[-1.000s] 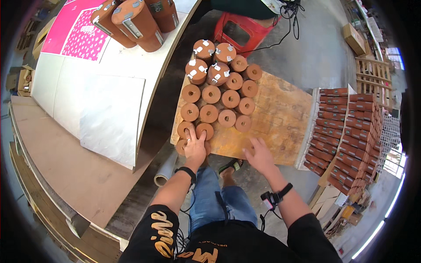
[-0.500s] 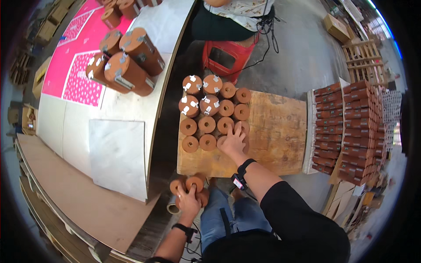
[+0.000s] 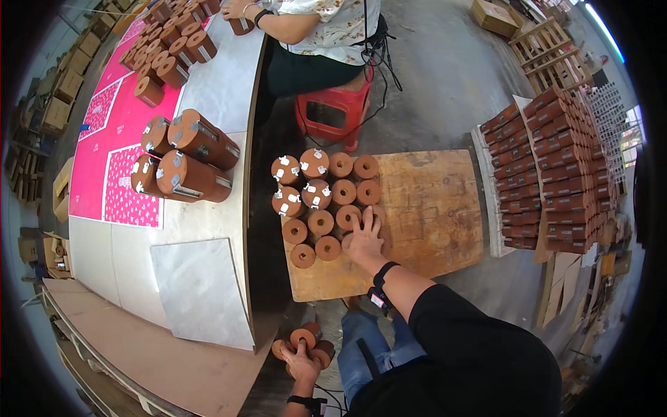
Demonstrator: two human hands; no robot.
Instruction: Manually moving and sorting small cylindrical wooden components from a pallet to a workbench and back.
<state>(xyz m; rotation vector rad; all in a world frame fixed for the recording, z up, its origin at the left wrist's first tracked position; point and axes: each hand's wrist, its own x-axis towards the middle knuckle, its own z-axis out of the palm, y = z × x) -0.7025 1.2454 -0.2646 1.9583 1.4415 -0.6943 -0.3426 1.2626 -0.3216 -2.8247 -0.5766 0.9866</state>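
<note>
My left hand (image 3: 302, 363) grips a cluster of brown hollow-cored rolls (image 3: 303, 338) at the lower edge of the wooden board, its fingertips at the core holes. My right hand (image 3: 365, 240) lies with spread fingers over the tops of several brown rolls at the near right corner of a block. That block of upright rolls (image 3: 320, 222) stands on the wooden board (image 3: 431, 208). Its far left group, the label-covered rolls (image 3: 285, 169), has white and grey scraps on top. My right palm and fingers hide part of the rolls beneath.
At left, a long table (image 3: 97, 243) bears a pink printed sheet (image 3: 90, 187), large brown rolls (image 3: 187, 174) and a grey panel (image 3: 201, 292). Another person (image 3: 306, 42) sits by a red stool (image 3: 330, 115), a hand on a roll. A tall stack of brown rolls (image 3: 563, 174) stands at right.
The whole view has shifted, with more of the table's far end and the other person's hand now showing. My right hand stays on the same rolls; my left still holds its cluster.
</note>
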